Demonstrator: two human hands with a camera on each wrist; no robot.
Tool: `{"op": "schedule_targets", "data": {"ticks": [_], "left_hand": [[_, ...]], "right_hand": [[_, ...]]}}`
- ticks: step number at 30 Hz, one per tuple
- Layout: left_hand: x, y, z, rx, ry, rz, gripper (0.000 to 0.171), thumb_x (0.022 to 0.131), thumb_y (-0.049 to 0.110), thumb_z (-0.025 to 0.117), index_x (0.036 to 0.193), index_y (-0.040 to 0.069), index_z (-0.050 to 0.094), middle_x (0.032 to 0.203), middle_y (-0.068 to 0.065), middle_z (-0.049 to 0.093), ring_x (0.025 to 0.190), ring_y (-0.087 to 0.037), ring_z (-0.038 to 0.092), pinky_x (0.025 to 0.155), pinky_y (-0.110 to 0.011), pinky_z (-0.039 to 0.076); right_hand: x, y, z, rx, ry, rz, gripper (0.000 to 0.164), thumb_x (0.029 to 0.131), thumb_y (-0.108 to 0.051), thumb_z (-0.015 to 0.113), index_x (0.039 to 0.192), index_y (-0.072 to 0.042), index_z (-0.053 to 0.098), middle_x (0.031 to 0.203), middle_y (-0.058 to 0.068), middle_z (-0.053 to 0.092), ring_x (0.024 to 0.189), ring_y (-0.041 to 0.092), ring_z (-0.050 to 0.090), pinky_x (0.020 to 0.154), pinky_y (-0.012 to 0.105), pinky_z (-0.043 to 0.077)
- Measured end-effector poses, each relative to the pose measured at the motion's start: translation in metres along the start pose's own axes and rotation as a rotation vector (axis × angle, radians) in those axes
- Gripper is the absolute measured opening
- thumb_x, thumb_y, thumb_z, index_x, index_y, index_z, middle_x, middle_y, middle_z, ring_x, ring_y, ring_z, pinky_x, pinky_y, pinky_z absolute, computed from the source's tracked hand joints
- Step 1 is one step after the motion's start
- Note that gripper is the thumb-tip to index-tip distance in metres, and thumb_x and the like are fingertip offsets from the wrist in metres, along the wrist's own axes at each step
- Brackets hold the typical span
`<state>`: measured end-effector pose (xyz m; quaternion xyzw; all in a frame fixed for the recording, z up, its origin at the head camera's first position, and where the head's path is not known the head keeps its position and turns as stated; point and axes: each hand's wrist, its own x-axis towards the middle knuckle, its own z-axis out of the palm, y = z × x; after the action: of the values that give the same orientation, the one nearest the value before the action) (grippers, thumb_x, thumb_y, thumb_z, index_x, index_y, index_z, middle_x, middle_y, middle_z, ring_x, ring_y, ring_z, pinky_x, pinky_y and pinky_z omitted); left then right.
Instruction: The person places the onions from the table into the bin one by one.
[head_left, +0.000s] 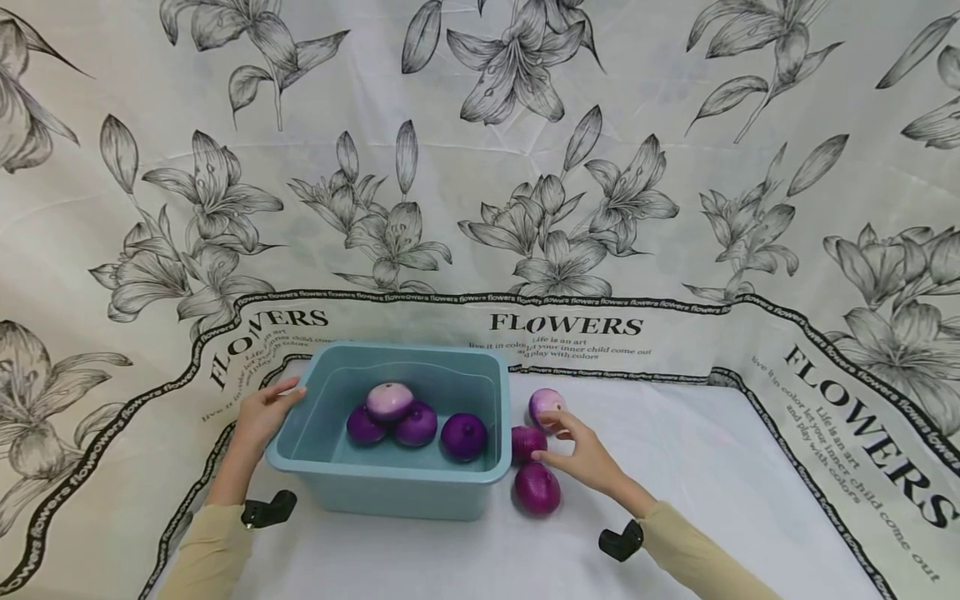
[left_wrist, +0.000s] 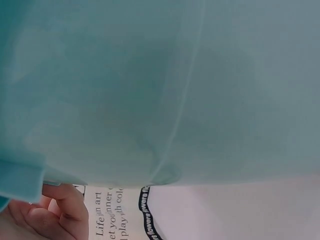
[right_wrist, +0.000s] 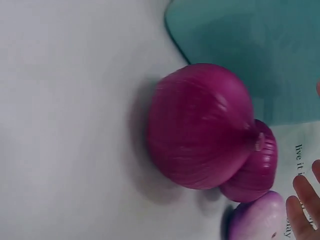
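Observation:
A light blue plastic basin (head_left: 397, 496) stands on the white cloth, with several purple onions (head_left: 463, 437) inside, one of them paler and lying on top. At the basin's left side, my left hand (head_left: 261, 421) grips the rim; the left wrist view shows its fingers (left_wrist: 72, 205) curled under the rim. My right hand (head_left: 585, 457) hovers over the onions outside, thumb and fingers spread, holding nothing. Three onions line the basin's right side: a pale one (head_left: 545, 408) at the back, a magenta one (head_left: 528, 444) in the middle and a larger magenta one (head_left: 537, 489) in front.
White cloth (head_left: 675, 433) covers the table around the basin. Behind and at both sides rises a flower-printed curtain (head_left: 570, 217) with black lettered bands. A black wrist device (head_left: 621, 541) sits on each forearm.

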<state>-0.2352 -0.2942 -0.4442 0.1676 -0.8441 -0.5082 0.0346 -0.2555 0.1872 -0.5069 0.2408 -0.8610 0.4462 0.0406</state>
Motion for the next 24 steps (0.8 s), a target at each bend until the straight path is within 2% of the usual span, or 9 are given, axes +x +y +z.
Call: {"op": "schedule_targets", "data": {"ticks": [5, 10, 13, 17, 24], "left_hand": [[-0.001, 0.0, 0.0, 0.01, -0.002, 0.002, 0.06, 0.095, 0.042, 0.055, 0.142, 0.007, 0.046, 0.132, -0.026, 0.055, 0.115, -0.038, 0.057, 0.081, -0.036, 0.052], [-0.002, 0.001, 0.0, 0.01, -0.003, 0.008, 0.06, 0.095, 0.043, 0.054, 0.142, 0.006, 0.046, 0.134, -0.027, 0.053, 0.116, -0.038, 0.057, 0.081, -0.035, 0.052], [-0.002, 0.001, 0.0, 0.006, -0.003, 0.008, 0.06, 0.096, 0.042, 0.054, 0.142, 0.006, 0.046, 0.133, -0.026, 0.053, 0.116, -0.038, 0.056, 0.081, -0.035, 0.051], [-0.001, 0.002, 0.0, -0.008, -0.004, 0.001, 0.059, 0.095, 0.041, 0.055, 0.142, 0.006, 0.046, 0.135, -0.026, 0.052, 0.118, -0.037, 0.055, 0.082, -0.035, 0.048], [0.0, 0.001, 0.0, 0.005, 0.013, 0.006, 0.057, 0.095, 0.04, 0.056, 0.14, 0.005, 0.049, 0.129, -0.025, 0.057, 0.111, -0.033, 0.059, 0.072, -0.024, 0.046]], "right_hand": [[-0.01, 0.003, 0.004, -0.003, -0.031, 0.002, 0.059, 0.08, -0.02, 0.079, 0.13, -0.002, 0.053, 0.124, 0.016, 0.061, 0.109, 0.038, 0.058, 0.091, 0.051, 0.049], [-0.017, -0.006, 0.005, 0.04, -0.09, 0.014, 0.059, 0.079, -0.012, 0.078, 0.129, 0.005, 0.051, 0.124, 0.024, 0.059, 0.11, 0.045, 0.055, 0.092, 0.055, 0.047], [-0.02, -0.003, 0.006, 0.04, -0.14, 0.019, 0.059, 0.08, -0.015, 0.077, 0.13, 0.003, 0.051, 0.127, 0.022, 0.058, 0.113, 0.042, 0.055, 0.094, 0.055, 0.045], [-0.022, 0.012, 0.009, 0.035, -0.185, -0.009, 0.058, 0.081, -0.021, 0.077, 0.13, -0.002, 0.052, 0.129, 0.016, 0.059, 0.115, 0.036, 0.055, 0.095, 0.052, 0.046], [-0.023, 0.024, 0.014, 0.054, -0.252, -0.039, 0.064, 0.077, -0.03, 0.08, 0.13, -0.007, 0.053, 0.129, 0.013, 0.059, 0.116, 0.033, 0.054, 0.095, 0.046, 0.048]]}}
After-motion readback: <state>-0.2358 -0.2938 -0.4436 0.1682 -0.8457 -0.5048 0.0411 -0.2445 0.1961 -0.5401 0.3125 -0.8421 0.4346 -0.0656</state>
